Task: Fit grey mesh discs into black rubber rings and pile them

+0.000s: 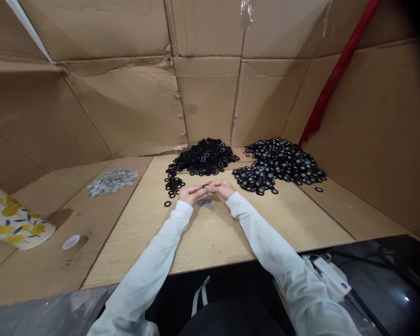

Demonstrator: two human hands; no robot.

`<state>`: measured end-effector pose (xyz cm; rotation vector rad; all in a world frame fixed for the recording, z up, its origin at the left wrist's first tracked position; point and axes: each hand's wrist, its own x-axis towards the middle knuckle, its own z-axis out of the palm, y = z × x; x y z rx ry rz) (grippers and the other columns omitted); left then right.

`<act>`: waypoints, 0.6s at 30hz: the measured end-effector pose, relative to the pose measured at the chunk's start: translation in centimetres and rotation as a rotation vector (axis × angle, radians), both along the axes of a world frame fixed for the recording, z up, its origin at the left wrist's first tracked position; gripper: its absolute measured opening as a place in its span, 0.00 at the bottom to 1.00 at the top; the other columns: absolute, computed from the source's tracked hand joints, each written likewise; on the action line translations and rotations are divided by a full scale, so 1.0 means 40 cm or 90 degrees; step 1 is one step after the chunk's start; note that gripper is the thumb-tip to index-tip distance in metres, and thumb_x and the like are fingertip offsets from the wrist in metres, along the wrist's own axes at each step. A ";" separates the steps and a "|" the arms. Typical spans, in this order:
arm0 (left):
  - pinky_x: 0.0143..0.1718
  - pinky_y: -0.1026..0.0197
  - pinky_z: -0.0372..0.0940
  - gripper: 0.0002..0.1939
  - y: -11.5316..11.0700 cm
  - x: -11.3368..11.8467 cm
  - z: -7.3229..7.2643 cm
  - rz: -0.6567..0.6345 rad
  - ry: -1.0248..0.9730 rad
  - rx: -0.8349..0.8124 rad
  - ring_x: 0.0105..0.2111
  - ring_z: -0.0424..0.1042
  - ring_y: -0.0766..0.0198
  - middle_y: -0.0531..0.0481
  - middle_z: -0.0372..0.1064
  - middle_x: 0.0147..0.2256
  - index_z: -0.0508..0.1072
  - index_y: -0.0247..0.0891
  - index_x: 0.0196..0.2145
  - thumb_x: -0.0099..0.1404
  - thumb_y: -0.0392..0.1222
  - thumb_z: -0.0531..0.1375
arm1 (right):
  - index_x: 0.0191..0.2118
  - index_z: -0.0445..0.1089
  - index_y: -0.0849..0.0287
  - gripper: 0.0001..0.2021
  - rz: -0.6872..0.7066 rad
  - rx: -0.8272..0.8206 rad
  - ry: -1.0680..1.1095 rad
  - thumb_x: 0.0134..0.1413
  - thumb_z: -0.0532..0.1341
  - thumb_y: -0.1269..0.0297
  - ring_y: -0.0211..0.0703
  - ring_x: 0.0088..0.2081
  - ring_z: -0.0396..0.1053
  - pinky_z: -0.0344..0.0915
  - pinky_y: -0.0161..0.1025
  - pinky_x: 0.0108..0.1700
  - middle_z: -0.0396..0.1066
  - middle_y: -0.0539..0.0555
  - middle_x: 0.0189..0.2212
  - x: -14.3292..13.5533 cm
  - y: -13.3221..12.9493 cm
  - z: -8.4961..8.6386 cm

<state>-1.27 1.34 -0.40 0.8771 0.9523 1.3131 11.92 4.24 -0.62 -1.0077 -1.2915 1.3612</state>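
Observation:
Over the middle of the wooden board, my left hand (pixel 192 194) and my right hand (pixel 223 188) meet at the fingertips. Both are closed in a pinch on a small black ring (pixel 206 186), which is mostly covered by the fingers. Just behind the hands rises a heap of black rings (pixel 206 156), with several loose ones trailing to its left. To the right lies a large spread of black rings with pale centres (pixel 283 161). A flat pile of whitish translucent discs (pixel 112 182) rests on the cardboard at the left.
Creased cardboard walls (pixel 210 93) enclose the board (pixel 140 242) at the back and sides. At the left are a lemon-patterned cylinder (pixel 17 219) and a small white round cap or lid (pixel 71 241). Below the right edge, a white device with cables (pixel 332 277) sits beside my sleeve.

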 end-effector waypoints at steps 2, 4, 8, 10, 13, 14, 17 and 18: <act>0.39 0.55 0.64 0.16 0.001 -0.001 -0.002 0.013 0.008 0.007 0.28 0.70 0.59 0.43 0.71 0.26 0.71 0.26 0.25 0.33 0.32 0.66 | 0.14 0.69 0.63 0.02 0.004 -0.020 0.020 0.23 0.61 0.71 0.36 0.28 0.63 0.58 0.34 0.31 0.69 0.53 0.27 -0.003 0.001 -0.006; 0.37 0.55 0.64 0.16 0.003 -0.004 -0.003 0.014 0.020 0.006 0.27 0.70 0.59 0.43 0.71 0.25 0.71 0.27 0.24 0.32 0.32 0.66 | 0.14 0.68 0.63 0.02 -0.009 -0.015 0.030 0.22 0.61 0.71 0.36 0.27 0.62 0.58 0.34 0.31 0.68 0.52 0.25 -0.008 0.003 -0.013; 0.33 0.56 0.64 0.17 0.006 -0.006 0.002 0.010 0.068 0.007 0.22 0.69 0.62 0.45 0.70 0.21 0.70 0.28 0.24 0.31 0.34 0.67 | 0.13 0.68 0.63 0.03 -0.054 0.038 0.044 0.22 0.62 0.69 0.36 0.29 0.62 0.57 0.34 0.33 0.66 0.50 0.22 -0.022 0.010 -0.031; 0.31 0.57 0.64 0.18 0.005 -0.003 0.008 0.019 0.098 0.017 0.20 0.68 0.64 0.46 0.69 0.20 0.69 0.29 0.23 0.30 0.35 0.67 | 0.14 0.68 0.62 0.04 -0.058 0.060 0.043 0.25 0.62 0.67 0.36 0.29 0.61 0.57 0.34 0.33 0.64 0.49 0.21 -0.028 0.013 -0.037; 0.28 0.60 0.63 0.17 0.003 0.008 0.020 0.037 0.140 0.038 0.17 0.66 0.66 0.50 0.67 0.17 0.67 0.30 0.22 0.30 0.36 0.66 | 0.15 0.68 0.62 0.05 -0.092 0.090 0.024 0.26 0.62 0.66 0.38 0.32 0.61 0.57 0.34 0.36 0.63 0.50 0.21 -0.031 0.016 -0.041; 0.26 0.61 0.62 0.17 0.002 0.012 0.023 0.041 0.151 0.044 0.17 0.65 0.67 0.51 0.66 0.16 0.67 0.31 0.22 0.30 0.35 0.66 | 0.15 0.68 0.62 0.05 -0.108 0.096 0.019 0.26 0.62 0.65 0.38 0.34 0.61 0.57 0.34 0.37 0.63 0.50 0.22 -0.032 0.016 -0.041; 0.25 0.62 0.61 0.17 0.002 0.023 0.029 0.043 0.166 0.053 0.16 0.63 0.69 0.54 0.63 0.14 0.66 0.32 0.22 0.31 0.35 0.66 | 0.16 0.68 0.62 0.07 -0.130 0.094 0.008 0.28 0.62 0.63 0.41 0.37 0.61 0.57 0.35 0.38 0.64 0.52 0.24 -0.032 0.016 -0.042; 0.25 0.63 0.61 0.16 0.002 0.025 0.028 0.039 0.164 0.054 0.16 0.63 0.69 0.55 0.63 0.14 0.65 0.32 0.22 0.31 0.35 0.65 | 0.16 0.67 0.62 0.08 -0.134 0.089 0.007 0.29 0.62 0.62 0.41 0.37 0.61 0.58 0.36 0.37 0.64 0.52 0.24 -0.033 0.016 -0.041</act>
